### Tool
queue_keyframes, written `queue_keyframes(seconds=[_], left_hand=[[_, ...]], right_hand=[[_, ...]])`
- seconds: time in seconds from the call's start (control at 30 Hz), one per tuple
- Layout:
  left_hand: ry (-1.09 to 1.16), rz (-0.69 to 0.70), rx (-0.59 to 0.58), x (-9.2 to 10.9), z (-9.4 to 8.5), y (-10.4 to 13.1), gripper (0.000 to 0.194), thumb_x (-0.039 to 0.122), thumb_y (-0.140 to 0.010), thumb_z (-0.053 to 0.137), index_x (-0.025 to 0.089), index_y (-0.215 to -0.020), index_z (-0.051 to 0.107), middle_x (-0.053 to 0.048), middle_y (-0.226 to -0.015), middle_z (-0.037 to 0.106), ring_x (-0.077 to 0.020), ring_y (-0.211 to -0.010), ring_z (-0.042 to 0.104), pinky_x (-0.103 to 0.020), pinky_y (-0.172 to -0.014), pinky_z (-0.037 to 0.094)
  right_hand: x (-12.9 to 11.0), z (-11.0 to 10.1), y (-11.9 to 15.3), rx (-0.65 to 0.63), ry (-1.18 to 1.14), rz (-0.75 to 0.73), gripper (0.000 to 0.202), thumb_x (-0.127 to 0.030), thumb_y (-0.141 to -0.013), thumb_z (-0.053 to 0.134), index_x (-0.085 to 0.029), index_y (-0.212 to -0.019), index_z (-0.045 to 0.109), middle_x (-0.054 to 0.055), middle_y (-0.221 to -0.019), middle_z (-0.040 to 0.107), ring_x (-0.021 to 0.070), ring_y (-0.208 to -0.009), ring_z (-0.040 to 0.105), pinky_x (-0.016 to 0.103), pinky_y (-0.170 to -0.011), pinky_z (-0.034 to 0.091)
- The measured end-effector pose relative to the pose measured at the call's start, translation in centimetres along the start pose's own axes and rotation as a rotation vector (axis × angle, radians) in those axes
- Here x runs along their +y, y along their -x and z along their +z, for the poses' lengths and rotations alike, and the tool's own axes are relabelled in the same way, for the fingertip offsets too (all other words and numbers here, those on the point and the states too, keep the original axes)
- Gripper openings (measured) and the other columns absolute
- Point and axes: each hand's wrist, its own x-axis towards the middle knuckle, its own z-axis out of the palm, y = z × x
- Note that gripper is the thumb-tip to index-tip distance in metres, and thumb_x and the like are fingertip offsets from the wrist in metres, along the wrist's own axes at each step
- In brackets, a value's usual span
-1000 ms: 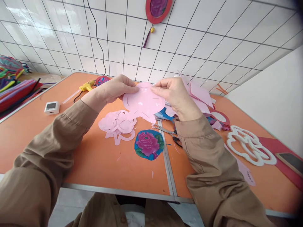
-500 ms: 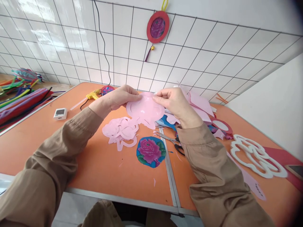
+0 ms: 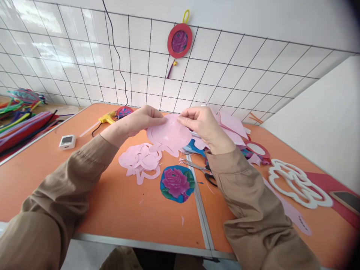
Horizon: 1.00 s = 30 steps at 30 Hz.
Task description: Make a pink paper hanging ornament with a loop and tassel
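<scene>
Two hands hold one pink sheet (image 3: 169,133) above the orange counter (image 3: 120,213). The left hand (image 3: 144,119) pinches its upper left edge; the right hand (image 3: 198,123) pinches its upper right. Below the sheet lies a rose cutout (image 3: 177,183), near the scissors (image 3: 206,173).

The cutout (image 3: 170,135) looks like smooth paper. The scissors (image 3: 194,165) have metal blades and plastic handles. The wall tiles (image 3: 70,48) are glossy.
</scene>
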Motion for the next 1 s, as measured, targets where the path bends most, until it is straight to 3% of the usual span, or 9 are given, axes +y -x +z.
queue_keyframes(seconds=[0.47,0.63,0.8,1.0], left_hand=[[0.045,-0.005,0.008,0.5,0.4,0.4,0.042,0.009,-0.099,0.06,0.012,-0.057,0.059,0.001,-0.056,0.05,-0.0055,-0.051,0.043,-0.02,-0.051,0.03],[0.031,0.031,-0.023,-0.3,0.0,0.0,0.039,0.015,-0.097,0.066,0.013,-0.058,0.058,0.002,-0.056,0.047,-0.0056,-0.051,0.039,-0.022,-0.05,0.027],[0.07,0.034,-0.055,-0.6,-0.2,-0.2,0.033,0.025,-0.091,0.076,0.013,-0.063,0.064,0.001,-0.059,0.052,-0.0071,-0.054,0.043,-0.022,-0.051,0.033],[0.078,0.042,-0.069,-0.7,-0.3,-0.2,0.029,0.026,-0.089,0.08,0.013,-0.065,0.069,0.0,-0.059,0.054,-0.008,-0.055,0.047,-0.021,-0.051,0.038]], right_hand=[[0.4,-0.2,-0.1,-0.01,-0.005,-0.019,0.025,-0.04,-0.071,0.085,-0.021,-0.069,0.069,0.002,-0.061,0.064,0.0134,-0.055,0.051,0.029,-0.049,0.038],[0.0,-0.2,0.0,-0.011,-0.024,-0.007,0.029,-0.044,-0.068,0.089,-0.022,-0.069,0.07,0.003,-0.063,0.066,0.015,-0.057,0.053,0.03,-0.05,0.039],[0.4,-0.3,-0.4,0.027,0.001,-0.015,0.026,-0.04,-0.071,0.087,-0.021,-0.068,0.07,0.002,-0.062,0.065,0.0159,-0.058,0.056,0.031,-0.053,0.044],[1.1,-0.5,-0.8,0.048,0.006,-0.036,0.033,-0.048,-0.07,0.09,-0.021,-0.07,0.071,0.003,-0.065,0.065,0.0162,-0.061,0.056,0.031,-0.053,0.043]])
